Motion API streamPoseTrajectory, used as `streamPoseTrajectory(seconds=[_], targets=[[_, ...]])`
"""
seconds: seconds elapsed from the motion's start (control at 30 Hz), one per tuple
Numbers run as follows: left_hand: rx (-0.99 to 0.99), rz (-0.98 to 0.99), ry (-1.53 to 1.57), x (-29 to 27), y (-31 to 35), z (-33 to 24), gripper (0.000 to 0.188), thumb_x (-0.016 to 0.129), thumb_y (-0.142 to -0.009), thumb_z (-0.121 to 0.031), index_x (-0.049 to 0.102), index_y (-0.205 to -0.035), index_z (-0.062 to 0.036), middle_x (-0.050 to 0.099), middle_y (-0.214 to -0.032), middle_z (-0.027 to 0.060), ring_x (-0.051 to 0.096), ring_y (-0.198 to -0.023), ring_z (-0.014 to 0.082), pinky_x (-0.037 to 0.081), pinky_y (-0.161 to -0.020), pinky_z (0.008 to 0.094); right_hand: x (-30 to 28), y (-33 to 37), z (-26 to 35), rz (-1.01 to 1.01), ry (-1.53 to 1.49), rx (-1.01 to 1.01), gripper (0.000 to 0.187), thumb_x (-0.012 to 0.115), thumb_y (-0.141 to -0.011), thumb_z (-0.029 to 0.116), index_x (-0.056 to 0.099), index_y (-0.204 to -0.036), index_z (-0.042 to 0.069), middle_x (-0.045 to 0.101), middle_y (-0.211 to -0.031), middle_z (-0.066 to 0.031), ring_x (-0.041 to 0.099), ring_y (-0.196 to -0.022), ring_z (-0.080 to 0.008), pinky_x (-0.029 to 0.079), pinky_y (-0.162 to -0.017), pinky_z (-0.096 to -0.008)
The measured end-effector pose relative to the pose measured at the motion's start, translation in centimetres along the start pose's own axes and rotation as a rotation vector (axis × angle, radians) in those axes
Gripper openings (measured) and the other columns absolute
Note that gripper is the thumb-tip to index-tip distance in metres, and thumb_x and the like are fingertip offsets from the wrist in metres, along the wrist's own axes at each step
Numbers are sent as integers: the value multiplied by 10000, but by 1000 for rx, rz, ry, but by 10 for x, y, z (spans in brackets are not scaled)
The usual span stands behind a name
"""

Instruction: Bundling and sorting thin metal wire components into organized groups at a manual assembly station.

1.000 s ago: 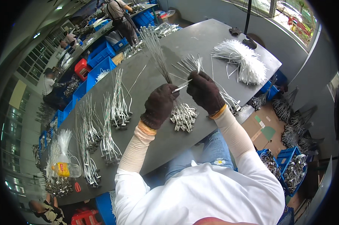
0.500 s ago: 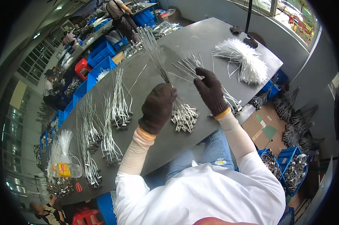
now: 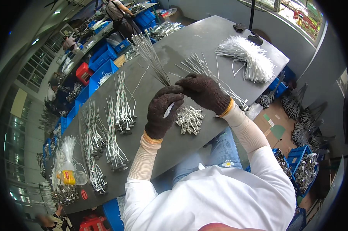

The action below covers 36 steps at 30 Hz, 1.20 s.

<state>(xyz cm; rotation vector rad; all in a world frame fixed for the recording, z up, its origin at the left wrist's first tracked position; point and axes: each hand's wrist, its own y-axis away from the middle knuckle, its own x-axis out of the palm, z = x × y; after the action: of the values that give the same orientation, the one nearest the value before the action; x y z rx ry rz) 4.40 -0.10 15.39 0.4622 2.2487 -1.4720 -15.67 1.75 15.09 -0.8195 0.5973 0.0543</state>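
In the head view my left hand (image 3: 163, 111), in a dark brown knitted glove, is closed round the middle of a bundle of thin grey wires (image 3: 153, 59). The bundle's loose ends fan out past the glove, away from me. Its white, metal-tipped ends (image 3: 190, 120) rest on the table to the right of this hand. A short whitish strip (image 3: 168, 110) shows against the left glove. My right hand (image 3: 204, 90), gloved alike, has its fingers bent and pressed together against the left hand and the bundle; whatever they pinch is hidden.
More wire bundles (image 3: 124, 104) lie to the left on the grey table (image 3: 178, 154), near a clear bottle (image 3: 79, 178) and red scissors (image 3: 84, 194). Loose wires (image 3: 204, 67) and a large white bundle (image 3: 247, 57) lie to the right. Blue crates (image 3: 299, 154) hold metal-ended pieces. Co-workers (image 3: 120, 15) stand farther off.
My right hand has moved left from above the loose wires to meet my left hand at the bundle, and its fingers have closed. The whitish strip now shows at my left glove.
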Motion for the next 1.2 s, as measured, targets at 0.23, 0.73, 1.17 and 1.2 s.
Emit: streamPoseTrajectory(seconds=[0.23, 0.73, 1.17, 1.2], targets=[[-376, -457, 237, 9, 46, 27, 200, 655, -806, 111, 675, -959, -16, 683, -964, 113, 667, -891, 213, 555, -805, 305, -21, 2, -32, -18, 742, -14, 171, 663, -751, 75, 683, -913, 123, 661, -857, -79, 642, -778, -338, 518, -676, -436], [85, 85, -225, -4, 2, -6, 150, 738, -821, -120, 634, -906, -52, 651, -914, 122, 643, -837, 333, 523, -745, 417, 32, -58, -75, 84, -1785, 637, 218, 577, -954, 134, 616, -1062, -51, 612, -838, -75, 615, -768, -193, 523, -708, -301], [-134, -57, -467, 14, 15, 11, 165, 685, -879, -124, 591, -1012, -98, 650, -907, 92, 654, -826, 304, 535, -685, 408, -27, 0, 56, 78, -136, -312, 255, 595, -908, 171, 660, -1074, -11, 601, -1254, -200, 606, -1111, -313, 477, -967, -398], [-107, -93, -457, 14, 15, 13, 168, 680, -876, -111, 590, -1018, -102, 650, -905, 91, 657, -828, 305, 537, -685, 404, -33, 7, 55, -15, 11, -276, 311, 599, -877, 52, 652, -1181, 11, 569, -1320, -228, 624, -1090, -340, 502, -922, -402]])
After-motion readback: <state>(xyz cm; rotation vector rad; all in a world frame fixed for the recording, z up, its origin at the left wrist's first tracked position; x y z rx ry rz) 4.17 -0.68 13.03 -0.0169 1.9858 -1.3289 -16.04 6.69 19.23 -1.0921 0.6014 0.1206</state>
